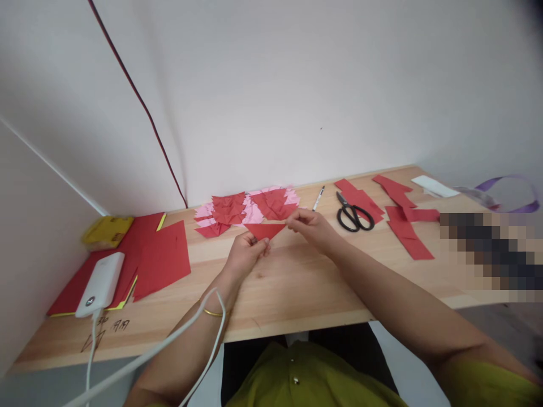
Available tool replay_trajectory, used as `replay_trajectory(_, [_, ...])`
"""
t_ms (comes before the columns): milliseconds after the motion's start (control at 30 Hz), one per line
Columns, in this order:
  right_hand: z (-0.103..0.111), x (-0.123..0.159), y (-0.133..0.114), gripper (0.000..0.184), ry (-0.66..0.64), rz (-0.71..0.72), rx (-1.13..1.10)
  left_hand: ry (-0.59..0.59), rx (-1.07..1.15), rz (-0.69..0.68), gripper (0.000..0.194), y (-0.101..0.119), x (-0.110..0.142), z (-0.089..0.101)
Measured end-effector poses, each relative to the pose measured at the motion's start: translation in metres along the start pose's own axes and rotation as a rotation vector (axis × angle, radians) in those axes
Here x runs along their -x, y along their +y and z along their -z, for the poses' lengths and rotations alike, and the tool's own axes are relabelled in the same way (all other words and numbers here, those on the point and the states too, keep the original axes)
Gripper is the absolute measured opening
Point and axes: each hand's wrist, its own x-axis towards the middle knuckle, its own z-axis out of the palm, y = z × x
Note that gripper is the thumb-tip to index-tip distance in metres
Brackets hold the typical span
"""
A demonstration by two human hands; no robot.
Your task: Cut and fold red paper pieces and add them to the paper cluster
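Between my two hands, just above the table, is a small triangle of folded red paper (pixel 268 230). My left hand (pixel 248 251) grips its lower edge, thumb on top. With fingertips pinched, my right hand (pixel 307 226) holds the triangle's right corner. Directly behind lie folded red paper pieces (pixel 229 208) and pink paper pieces (pixel 253 213) in overlapping piles. A pen (pixel 318 198) lies beyond my right hand. To its right, black-handled scissors (pixel 354 213) rest partly on red paper strips (pixel 360 198).
More red strips (pixel 410 237) lie at the right, near a white strip (pixel 435 186) and a purple ribbon (pixel 515 180). At the left, a white power bank (pixel 100 282) with a cable (pixel 153 350) and a yellow packet (pixel 108 232) sit on red paper sheets (pixel 163 263). The cable crosses before my left forearm.
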Motion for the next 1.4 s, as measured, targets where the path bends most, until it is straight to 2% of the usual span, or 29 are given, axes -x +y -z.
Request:
replay_trajectory(67, [0.007, -0.002, -0.002, 0.023, 0.089, 0.004, -0.019, 0.003, 0.035, -0.001, 0.021, -0.002, -0.001, 0.001])
replay_trajectory(133, [0.009, -0.001, -0.004, 0.023, 0.083, -0.006, -0.046, 0.001, 0.074, 0.005, 0.019, -0.003, -0.002, 0.001])
replay_trajectory(300, [-0.013, 0.004, -0.006, 0.019, -0.251, -0.072, -0.162, -0.033, 0.073, -0.025, 0.017, -0.004, -0.001, 0.0])
replay_trajectory(400, [-0.026, 0.007, -0.002, 0.015, -0.348, -0.051, -0.237, -0.048, -0.017, -0.047, 0.017, -0.003, 0.001, -0.001])
replay_trajectory(567, [-0.027, 0.009, -0.001, 0.01, -0.258, -0.041, -0.139, -0.067, -0.113, -0.046, 0.018, 0.0, 0.003, -0.001])
replay_trajectory(800, [-0.007, 0.003, -0.007, 0.004, -0.06, -0.037, 0.086, -0.038, -0.158, -0.003, 0.025, -0.001, 0.001, 0.005])
replay_trajectory(967, [0.006, -0.001, -0.008, 0.009, 0.146, -0.054, 0.047, 0.013, -0.096, 0.013, 0.021, -0.006, -0.002, 0.007])
replay_trajectory(1033, [0.004, 0.001, -0.008, 0.011, 0.085, -0.046, -0.015, 0.004, -0.037, -0.006, 0.022, -0.006, -0.003, 0.006])
replay_trajectory(1133, [-0.008, 0.004, -0.008, 0.021, -0.143, -0.024, -0.13, -0.054, 0.032, -0.031, 0.02, -0.004, -0.002, 0.002])
replay_trajectory(1200, [-0.014, 0.005, -0.008, 0.025, -0.24, -0.01, -0.159, -0.097, 0.046, -0.027, 0.02, -0.003, -0.001, 0.001])
replay_trajectory(1400, [-0.012, 0.004, -0.003, 0.03, -0.165, -0.074, -0.043, -0.052, 0.092, 0.045, 0.026, -0.005, -0.001, 0.001])
